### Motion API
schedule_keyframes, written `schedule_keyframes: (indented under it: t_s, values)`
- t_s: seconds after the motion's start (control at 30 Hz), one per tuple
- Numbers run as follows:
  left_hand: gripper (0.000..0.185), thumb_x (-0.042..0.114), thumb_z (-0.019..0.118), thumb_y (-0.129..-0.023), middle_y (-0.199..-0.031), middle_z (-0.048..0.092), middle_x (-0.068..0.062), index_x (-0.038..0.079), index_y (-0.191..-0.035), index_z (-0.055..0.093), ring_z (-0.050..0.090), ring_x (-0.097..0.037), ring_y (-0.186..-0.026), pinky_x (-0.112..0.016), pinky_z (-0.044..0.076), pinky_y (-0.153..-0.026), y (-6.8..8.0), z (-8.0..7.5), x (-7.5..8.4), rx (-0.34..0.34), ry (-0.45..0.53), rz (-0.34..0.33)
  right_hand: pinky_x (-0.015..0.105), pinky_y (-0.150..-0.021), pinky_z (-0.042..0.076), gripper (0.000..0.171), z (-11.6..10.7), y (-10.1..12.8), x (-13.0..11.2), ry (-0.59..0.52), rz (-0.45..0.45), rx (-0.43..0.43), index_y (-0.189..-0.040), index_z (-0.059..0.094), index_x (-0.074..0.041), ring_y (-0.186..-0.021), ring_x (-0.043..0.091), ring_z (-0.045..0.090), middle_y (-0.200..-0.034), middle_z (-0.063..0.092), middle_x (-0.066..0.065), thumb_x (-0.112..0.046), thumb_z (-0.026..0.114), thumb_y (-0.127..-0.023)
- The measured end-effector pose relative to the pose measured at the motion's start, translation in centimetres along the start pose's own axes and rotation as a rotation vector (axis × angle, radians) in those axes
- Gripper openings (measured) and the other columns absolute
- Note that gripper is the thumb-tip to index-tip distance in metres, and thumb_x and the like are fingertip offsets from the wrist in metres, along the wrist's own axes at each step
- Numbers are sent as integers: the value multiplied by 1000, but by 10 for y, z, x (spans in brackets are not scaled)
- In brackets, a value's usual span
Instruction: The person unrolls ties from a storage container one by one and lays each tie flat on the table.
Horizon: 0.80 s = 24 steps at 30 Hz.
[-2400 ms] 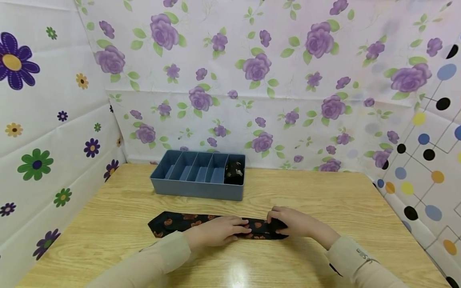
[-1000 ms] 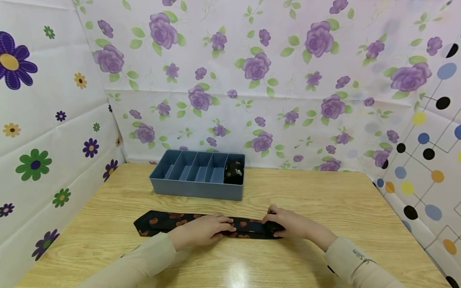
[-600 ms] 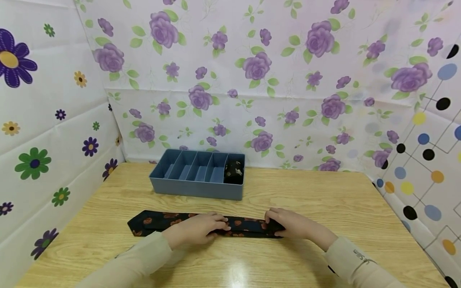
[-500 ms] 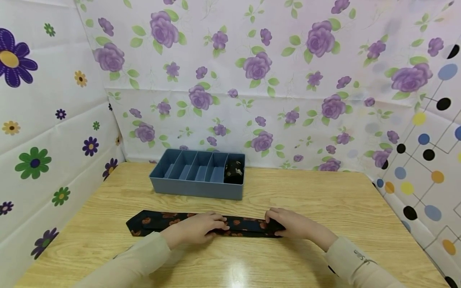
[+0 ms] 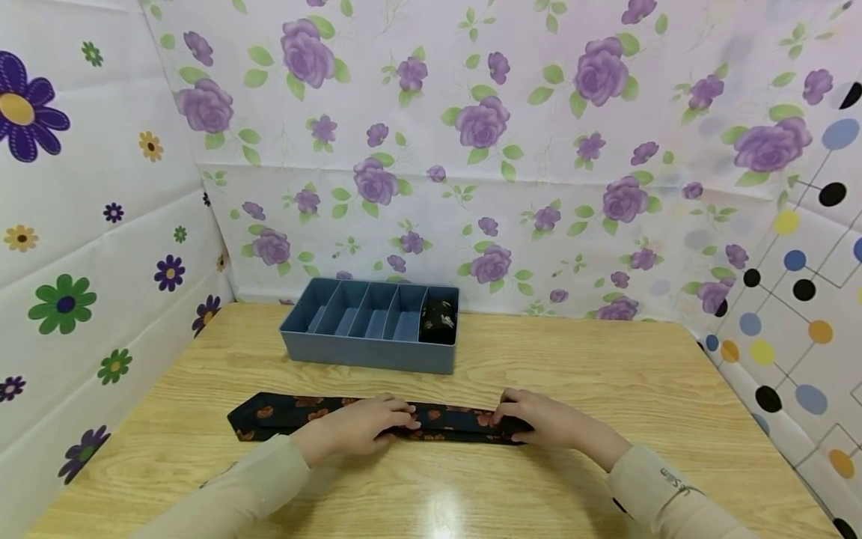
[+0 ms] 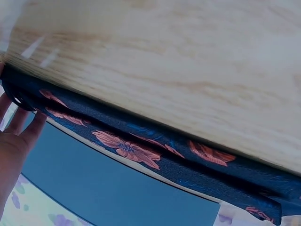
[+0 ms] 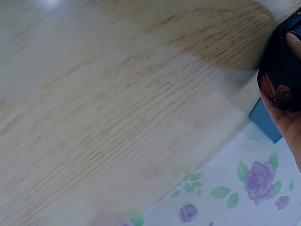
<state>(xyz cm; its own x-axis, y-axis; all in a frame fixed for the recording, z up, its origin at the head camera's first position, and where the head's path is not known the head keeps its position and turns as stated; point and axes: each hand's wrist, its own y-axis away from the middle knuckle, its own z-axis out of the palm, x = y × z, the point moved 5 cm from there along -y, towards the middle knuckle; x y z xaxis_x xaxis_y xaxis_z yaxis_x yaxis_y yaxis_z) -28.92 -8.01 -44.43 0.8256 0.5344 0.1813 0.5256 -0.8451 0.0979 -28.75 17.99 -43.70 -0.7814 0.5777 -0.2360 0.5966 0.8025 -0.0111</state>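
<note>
the black floral tie (image 5: 444, 421) is laid left-to-right on the bench (image 5: 592, 374); its rolled right end is pinched by the right hand (image 5: 539, 419), the middle pressed by the left hand (image 5: 360, 427) with relaxed fingers.

Sleeve (image 5: 673, 479) print, perhaps lettering, unreadable.

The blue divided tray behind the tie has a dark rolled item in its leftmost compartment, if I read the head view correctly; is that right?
Not quite. In the head view the blue divided tray behind the tie has the dark rolled item in its rightmost compartment, not the leftmost; the other compartments show only blue.
</note>
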Motion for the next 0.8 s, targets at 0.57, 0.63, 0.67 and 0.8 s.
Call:
schedule_keyframes:
  t_s: [0.57,0.63,0.67,0.8]
  values:
    - [31,26,55,-96,-130,54,-4,20,-126,59,53,-22,-120,-34,48,-98,-3,-1,3,37,-5,3,30,-80,54,25,3,2,2,-32,30,19,-105,62,-17,-94,16,60,-103,56,0,-15,72,-83]
    - [33,26,55,-96,-130,55,-3,21,-129,57,53,-22,-120,-36,47,-99,-4,-1,4,39,-22,-4,30,-79,54,25,3,2,3,-39,43,12,-105,62,-18,-93,16,60,-102,56,-1,-16,73,-83]
    - [35,27,56,-96,-131,54,-3,22,-130,55,52,-22,-120,-37,47,-99,-5,-1,5,37,-30,-10,30,-78,54,25,3,2,4,-42,48,7,-104,62,-18,-93,16,60,-101,56,-1,-16,73,-82]
    - [43,30,55,-96,-137,51,-4,28,-138,47,49,-23,-126,-43,44,-102,-9,-1,8,22,-57,-29,31,-78,55,25,2,2,5,-47,42,3,-105,62,-18,-93,18,61,-101,56,0,-15,73,-82]
